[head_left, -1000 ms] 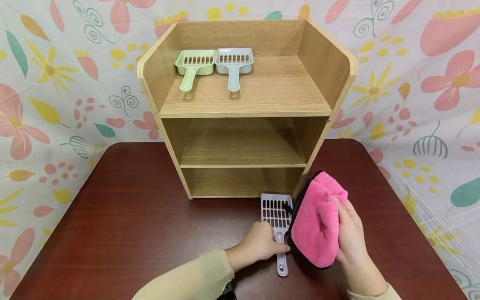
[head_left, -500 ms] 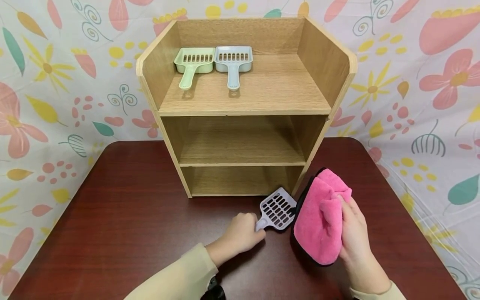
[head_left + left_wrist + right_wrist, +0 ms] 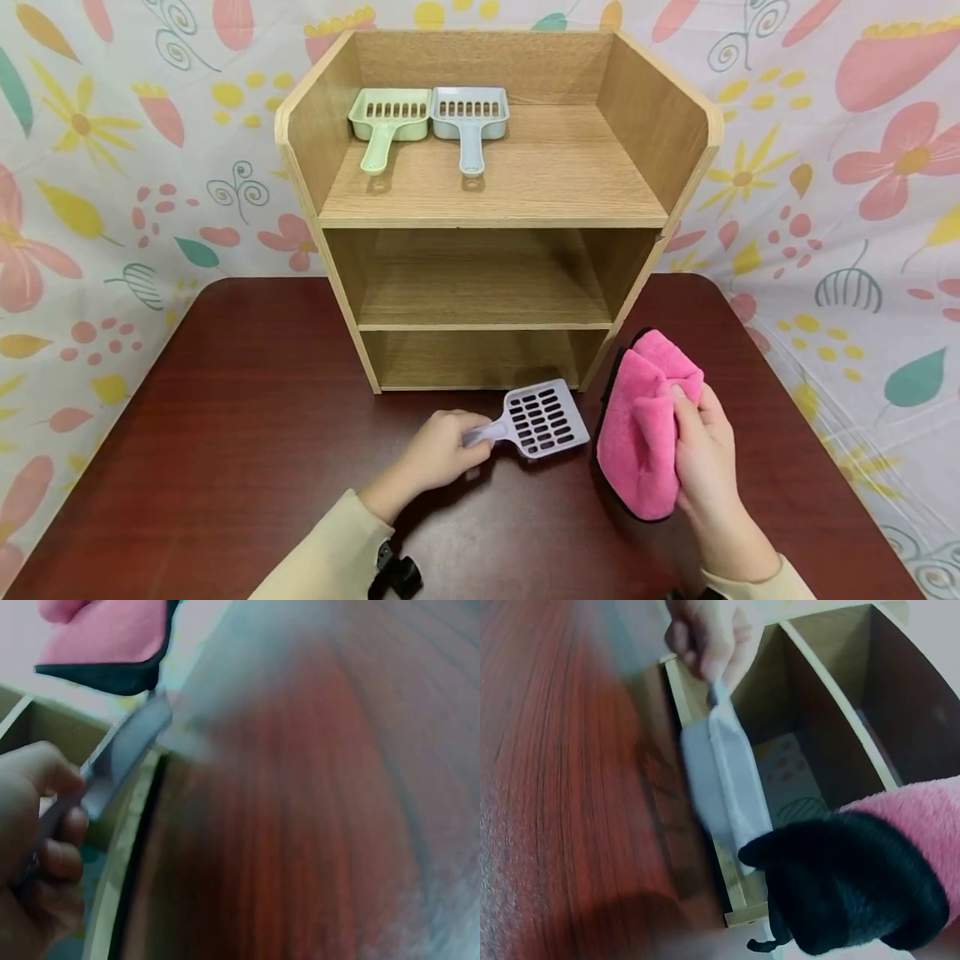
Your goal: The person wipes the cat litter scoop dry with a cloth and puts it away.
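My left hand (image 3: 442, 454) grips the handle of a lavender slotted litter scoop (image 3: 546, 419), whose head points right in front of the shelf's base. In the left wrist view the same scoop (image 3: 127, 746) is blurred and seen nearly edge-on. A folded pink cloth (image 3: 645, 425) with black edging hangs from my right hand (image 3: 705, 462), pinched between thumb and fingers. In the right wrist view the cloth's dark side (image 3: 847, 877) overlaps the end of the scoop (image 3: 727, 780); whether they touch I cannot tell.
A wooden shelf unit (image 3: 487, 223) stands at the back of the dark red table (image 3: 247, 467). On its top level a green litter scoop (image 3: 390, 117) and a blue litter scoop (image 3: 471, 117) lie side by side at the left. Behind hangs a patterned curtain (image 3: 810, 167).
My left hand has moved left with the lavender scoop, and the scoop has swung from upright to lying sideways, head to the right. The cloth has shifted only slightly.
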`<move>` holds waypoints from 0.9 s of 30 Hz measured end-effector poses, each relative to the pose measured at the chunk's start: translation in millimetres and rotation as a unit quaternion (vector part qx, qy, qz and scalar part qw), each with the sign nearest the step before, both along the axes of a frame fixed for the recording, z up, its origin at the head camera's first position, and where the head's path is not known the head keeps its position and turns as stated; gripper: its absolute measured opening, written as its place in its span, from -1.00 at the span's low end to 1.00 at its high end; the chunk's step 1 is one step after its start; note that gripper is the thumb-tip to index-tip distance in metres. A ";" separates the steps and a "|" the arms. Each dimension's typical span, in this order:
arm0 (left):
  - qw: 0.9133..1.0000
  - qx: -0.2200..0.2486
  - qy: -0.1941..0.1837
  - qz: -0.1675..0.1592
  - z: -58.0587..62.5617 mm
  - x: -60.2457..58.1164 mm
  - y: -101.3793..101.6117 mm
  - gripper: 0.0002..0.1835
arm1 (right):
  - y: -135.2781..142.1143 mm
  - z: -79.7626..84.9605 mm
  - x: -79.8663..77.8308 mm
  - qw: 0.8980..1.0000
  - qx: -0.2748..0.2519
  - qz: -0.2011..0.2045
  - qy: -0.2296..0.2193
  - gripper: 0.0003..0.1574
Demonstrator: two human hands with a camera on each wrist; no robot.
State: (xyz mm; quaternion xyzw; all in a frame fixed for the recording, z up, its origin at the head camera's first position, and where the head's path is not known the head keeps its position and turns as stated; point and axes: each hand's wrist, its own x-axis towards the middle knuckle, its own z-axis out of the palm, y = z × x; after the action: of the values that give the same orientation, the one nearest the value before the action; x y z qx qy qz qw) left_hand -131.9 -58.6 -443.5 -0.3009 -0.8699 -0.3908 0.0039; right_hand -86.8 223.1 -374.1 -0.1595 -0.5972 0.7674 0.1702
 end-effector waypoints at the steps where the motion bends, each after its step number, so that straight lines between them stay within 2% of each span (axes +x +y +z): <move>1: 1.000 0.010 -0.002 -0.012 0.7 0.1 -2.4 -0.81 | -1.5 0.2 -0.4 1.000 0.020 -0.011 -0.002 -0.86; 3: 0.999 0.027 -0.003 -0.033 2.1 -0.1 -5.6 -0.80 | -5.3 -0.2 -1.2 0.997 0.072 -0.028 -0.004 -0.88; 4: 0.999 0.032 -0.002 -0.040 3.3 0.1 -6.6 -0.80 | -7.5 -1.1 -1.4 0.993 0.118 -0.030 -0.001 -0.87; 5: 0.998 0.039 -0.007 -0.046 4.7 0.3 -7.4 -0.80 | -9.8 -2.2 -1.5 0.985 0.171 -0.029 0.008 -0.87; 7: 0.997 0.054 -0.016 -0.055 8.2 0.9 -8.0 -0.81 | -15.0 -6.1 -1.2 0.959 0.279 -0.017 0.039 -0.83; 8: 0.996 0.062 -0.017 -0.059 10.0 1.2 -8.1 -0.82 | -18.1 -8.2 -1.0 0.943 0.328 -0.006 0.063 -0.80; 10: 0.995 0.075 -0.020 -0.062 14.2 1.8 -8.2 -0.82 | -23.3 -13.0 -0.8 0.897 0.425 0.025 0.121 -0.70; 12: 0.994 0.085 -0.016 -0.066 16.8 1.6 -7.9 -0.83 | -28.1 -16.5 -1.1 0.854 0.487 0.074 0.167 -0.57; 15: 0.994 0.088 -0.012 -0.063 19.7 1.0 -8.1 -0.84 | -33.0 -19.9 -2.9 0.792 0.560 0.147 0.193 -0.44; 16: 0.994 0.089 -0.014 -0.060 20.3 0.9 -8.5 -0.85 | -34.3 -20.4 -3.1 0.777 0.577 0.166 0.191 -0.40; 17: 0.994 0.091 -0.016 -0.055 20.7 0.9 -9.0 -0.85 | -35.5 -20.8 -2.9 0.768 0.586 0.180 0.185 -0.38; 18: 0.994 0.093 -0.018 -0.050 21.4 1.0 -9.7 -0.85 | -36.5 -21.2 -2.7 0.764 0.590 0.189 0.180 -0.38; 19: 0.994 0.096 -0.021 -0.045 21.8 1.3 -10.4 -0.85 | -37.4 -21.4 -2.3 0.766 0.589 0.190 0.175 -0.39; 20: 0.994 0.098 -0.023 -0.039 22.1 1.6 -11.0 -0.85 | -38.3 -21.2 -1.7 0.772 0.583 0.188 0.168 -0.42; 21: 0.994 0.102 -0.025 -0.033 22.9 2.2 -11.5 -0.85 | -39.2 -20.7 -1.4 0.782 0.574 0.180 0.160 -0.45; 24: 0.994 0.107 -0.017 -0.021 23.9 3.4 -12.2 -0.85 | -41.5 -17.1 -1.2 0.822 0.537 0.149 0.116 -0.51; 25: 0.994 0.110 -0.013 -0.019 24.2 3.8 -12.0 -0.85 | -41.9 -15.4 -1.6 0.836 0.522 0.146 0.090 -0.49; 27: 0.993 0.116 0.000 -0.016 24.2 4.6 -11.6 -0.85 | -42.0 -12.4 -3.8 0.856 0.492 0.156 0.033 -0.35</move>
State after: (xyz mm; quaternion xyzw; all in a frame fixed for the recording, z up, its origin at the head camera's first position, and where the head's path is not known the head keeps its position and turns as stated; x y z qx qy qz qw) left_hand -127.2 -70.2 -419.3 -0.3119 -0.8139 -0.4891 0.0325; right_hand -90.6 181.2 -386.5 0.0658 -0.9081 0.3945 0.1241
